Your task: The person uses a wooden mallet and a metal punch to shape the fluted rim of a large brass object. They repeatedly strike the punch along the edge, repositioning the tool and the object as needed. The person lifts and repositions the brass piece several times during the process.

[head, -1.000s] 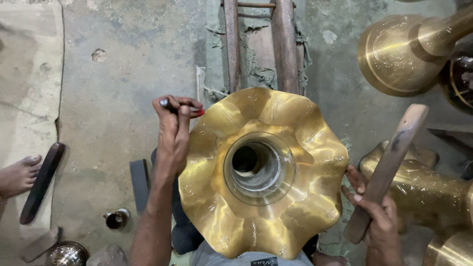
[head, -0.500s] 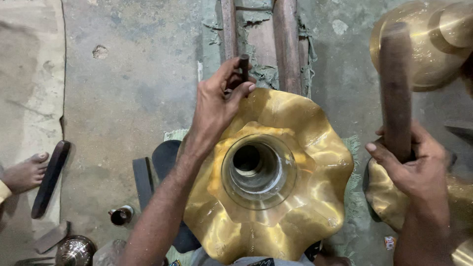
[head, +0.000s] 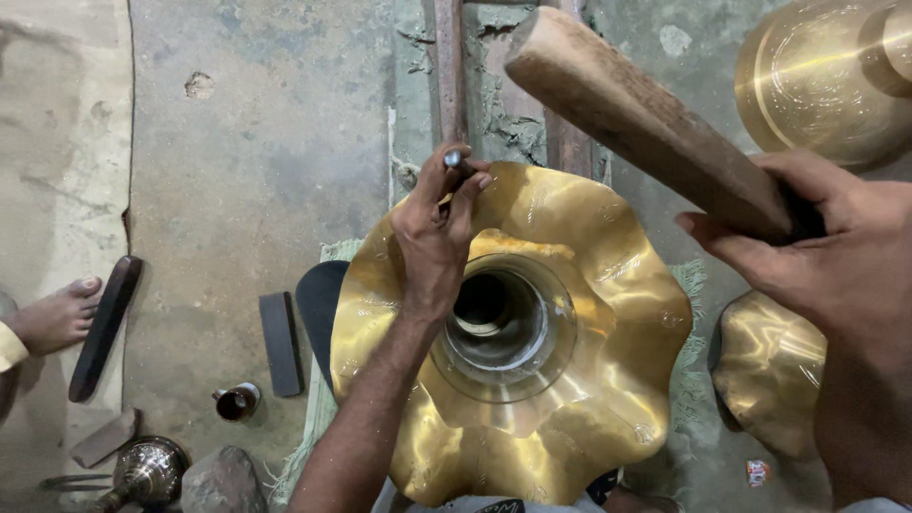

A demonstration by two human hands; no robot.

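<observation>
Brass fills the near part of the view: a wavy-rimmed brass bowl (head: 518, 351) with a round open neck at its middle is sitting close under the camera on a frayed green mat (head: 318, 418). Over its far rim the left hand (head: 435, 237) is pinching a short metal punch (head: 458, 163) between thumb and fingers, its lower end hidden, so whether it is touching the brass cannot be told; half a second ago this hand was leaning further over the rim. The right hand (head: 807, 252) is wrapped tight around a wooden mallet (head: 646, 119), which is now tilting towards the punch rather than standing upright. Further off, a dark flat block (head: 279, 342) and a small cup (head: 236, 401) are lying on the concrete floor (head: 266, 142), and someone else's bare foot (head: 57, 315) is resting at the left edge.
</observation>
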